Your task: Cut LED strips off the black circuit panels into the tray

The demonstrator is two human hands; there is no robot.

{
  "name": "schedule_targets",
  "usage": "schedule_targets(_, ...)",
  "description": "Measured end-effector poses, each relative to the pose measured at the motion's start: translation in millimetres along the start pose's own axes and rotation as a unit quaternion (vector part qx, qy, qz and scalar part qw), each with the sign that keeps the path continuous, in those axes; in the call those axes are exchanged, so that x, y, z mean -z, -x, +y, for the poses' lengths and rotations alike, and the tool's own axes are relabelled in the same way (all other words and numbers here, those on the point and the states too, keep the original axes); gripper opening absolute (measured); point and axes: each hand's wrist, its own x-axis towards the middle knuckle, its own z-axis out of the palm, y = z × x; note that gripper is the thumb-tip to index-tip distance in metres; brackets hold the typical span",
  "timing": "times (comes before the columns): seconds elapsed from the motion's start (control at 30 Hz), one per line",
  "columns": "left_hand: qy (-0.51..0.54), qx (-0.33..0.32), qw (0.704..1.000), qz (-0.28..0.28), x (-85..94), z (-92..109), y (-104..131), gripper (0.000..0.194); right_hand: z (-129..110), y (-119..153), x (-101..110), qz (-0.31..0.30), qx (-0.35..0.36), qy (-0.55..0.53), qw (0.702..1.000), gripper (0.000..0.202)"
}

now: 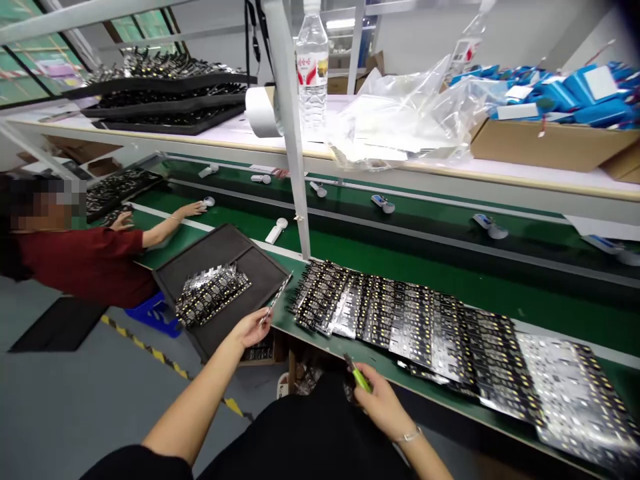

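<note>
My left hand (254,327) pinches a thin circuit board panel (281,295), tilted so that I see it nearly edge-on, between the black tray and the row of boards. My right hand (384,403) is closed round a small hand tool with a bright green handle (361,380) and a dark tip; its exact kind is unclear. To the right, overlapping circuit board panels (410,320) with yellow-and-white dots lie along the bench edge. More boards (214,293) are piled on the black tray (225,245), left of my left hand.
Behind the boards runs a green conveyor belt (345,247) carrying white handheld devices (277,231). A metal post (295,147) rises at its near edge. The shelf above bears a water bottle (313,73) and a carton (555,143) of blue packs. A co-worker (90,257) sits at left.
</note>
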Motion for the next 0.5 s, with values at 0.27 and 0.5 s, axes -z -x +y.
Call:
schedule_targets(0.27, -0.082, -0.082, 0.984, -0.135, -54.0, -13.8, 84.3, 0.025, -60.1, -23.8, -74.6, -0.009, -0.044, -0.377, 0.925, 0.049)
schedule_targets(0.5, -0.248, -0.125, 0.89, 0.361, 42.1, -29.6, 69.5, 0.072, -29.6, -24.5, -73.4, 0.11, -0.089, -0.315, 0.939, 0.06)
